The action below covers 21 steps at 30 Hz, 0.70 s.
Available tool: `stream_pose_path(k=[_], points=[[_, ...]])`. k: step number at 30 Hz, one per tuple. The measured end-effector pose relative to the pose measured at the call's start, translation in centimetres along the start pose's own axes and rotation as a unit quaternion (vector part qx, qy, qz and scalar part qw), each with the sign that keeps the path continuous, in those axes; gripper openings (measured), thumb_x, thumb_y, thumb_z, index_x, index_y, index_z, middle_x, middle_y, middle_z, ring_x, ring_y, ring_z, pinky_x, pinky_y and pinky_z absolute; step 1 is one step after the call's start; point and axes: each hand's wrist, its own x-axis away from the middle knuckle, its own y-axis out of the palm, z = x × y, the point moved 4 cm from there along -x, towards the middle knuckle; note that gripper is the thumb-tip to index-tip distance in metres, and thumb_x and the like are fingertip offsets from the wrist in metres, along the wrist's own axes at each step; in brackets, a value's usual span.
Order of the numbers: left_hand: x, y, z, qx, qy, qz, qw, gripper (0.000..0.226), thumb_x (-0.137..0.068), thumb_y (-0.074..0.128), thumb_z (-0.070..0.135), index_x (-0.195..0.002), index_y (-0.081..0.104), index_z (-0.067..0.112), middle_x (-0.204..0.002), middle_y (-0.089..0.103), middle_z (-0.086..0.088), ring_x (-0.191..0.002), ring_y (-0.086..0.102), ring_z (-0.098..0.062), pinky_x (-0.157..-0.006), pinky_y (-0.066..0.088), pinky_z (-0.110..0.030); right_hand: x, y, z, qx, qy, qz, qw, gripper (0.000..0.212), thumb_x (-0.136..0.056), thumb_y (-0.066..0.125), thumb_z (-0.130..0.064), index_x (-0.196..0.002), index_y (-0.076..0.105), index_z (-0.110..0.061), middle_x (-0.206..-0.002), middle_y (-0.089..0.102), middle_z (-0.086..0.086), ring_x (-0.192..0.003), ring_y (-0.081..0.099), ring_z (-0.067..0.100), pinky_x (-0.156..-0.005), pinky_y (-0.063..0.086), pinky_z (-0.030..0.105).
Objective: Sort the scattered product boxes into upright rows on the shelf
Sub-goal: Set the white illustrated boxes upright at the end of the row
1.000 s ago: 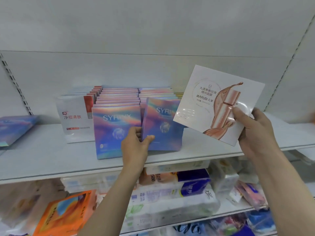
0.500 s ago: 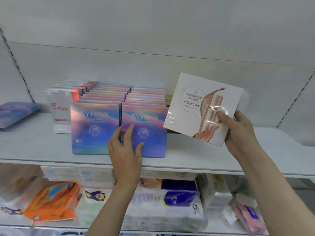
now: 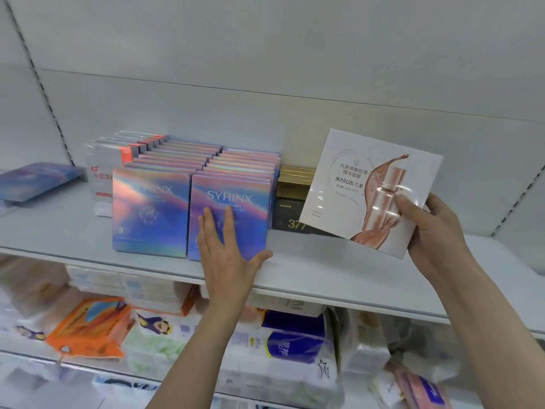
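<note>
Rows mostly formed on the shelf (image 3: 339, 270). Two files of SYRINX boxes (image 3: 230, 214) stand upright, front faces outward; left of them a row of white-and-red boxes (image 3: 101, 184), right of them a short row of black-and-gold boxes (image 3: 290, 202) marked 377.

Left hand (image 3: 224, 252): fingers straight and together, flat against the front face of the right SYRINX file, thumb spread out at the box's lower right corner near the shelf lip — pressing, not gripping. Judged to be squaring that file back.

Right hand (image 3: 433, 231): thumb over the front and fingers behind the lower right corner of a white MARUBI box (image 3: 368, 187), held tilted in the air, above the shelf and just right of the black-and-gold row. Not yet placed.

Left to do, as far as shown: seat the MARUBI box upright; one blue box (image 3: 38, 181) lies flat at the far left, well beyond the left fingertips, and likely needs standing up too.

Room: bare shelf runs below and to the right of the right-hand fingers — ample for a new row there. The shelf's front lip sits directly under the left thumb; the SYRINX fronts stand close to it, so little margin forward. Back panel (image 3: 295, 84) well behind all rows; nothing overhead visibly limits the lift.
</note>
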Motion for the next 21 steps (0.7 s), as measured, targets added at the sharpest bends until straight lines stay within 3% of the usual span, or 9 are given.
stream_pose_path(k=[10, 14, 16, 21], points=[[0.6, -0.1, 2.6, -0.048, -0.029, 0.004, 0.998, 0.111, -0.076, 0.075, 0.051, -0.155, 0.010, 0.010, -0.162, 0.003, -0.018, -0.150, 0.001, -0.032, -0.120, 0.012, -0.050, -0.7, -5.8, -0.5, 0.023, 0.014, 0.000, 1.000, 0.041, -0.090, 0.069, -0.016, -0.129, 0.057, -0.013, -0.111, 0.075, 0.003, -0.099, 0.073, 0.025, -0.073, 0.060, 0.036], [-0.2, 0.2, 9.1, -0.025, 0.097, 0.044, 0.994, 0.098, -0.082, 0.054, 0.063, -0.155, 0.013, 0.012, -0.163, 0.004, -0.012, -0.151, -0.001, -0.026, -0.121, 0.008, -0.043, -1.2, -9.1, -1.3, 0.025, 0.011, 0.019, 0.999, 0.041, -0.090, 0.069, -0.014, -0.129, 0.056, -0.010, -0.111, 0.075, 0.004, -0.097, 0.073, 0.025, -0.069, 0.061, 0.033], [-1.4, 1.5, 12.4, 0.007, 0.151, 0.004, 0.988, 0.090, -0.083, 0.055, 0.062, -0.154, 0.023, 0.017, -0.163, 0.012, -0.008, -0.151, 0.002, -0.024, -0.121, 0.008, -0.041, -1.5, -10.9, -1.8, 0.021, 0.006, 0.033, 0.999, 0.042, -0.089, 0.069, -0.013, -0.129, 0.056, -0.010, -0.110, 0.075, 0.004, -0.096, 0.074, 0.024, -0.068, 0.060, 0.032], [-4.8, 6.7, 16.8, -0.005, 0.181, -0.144, 0.973, 0.075, -0.087, 0.059, 0.055, -0.150, 0.032, 0.028, -0.161, 0.021, -0.002, -0.150, 0.005, -0.020, -0.121, 0.002, -0.042, -3.2, -14.9, -3.0, 0.029, -0.001, 0.058, 0.998, 0.037, -0.087, 0.071, -0.011, -0.123, 0.059, -0.017, -0.110, 0.075, 0.004, -0.096, 0.074, 0.024, -0.068, 0.061, 0.032]])
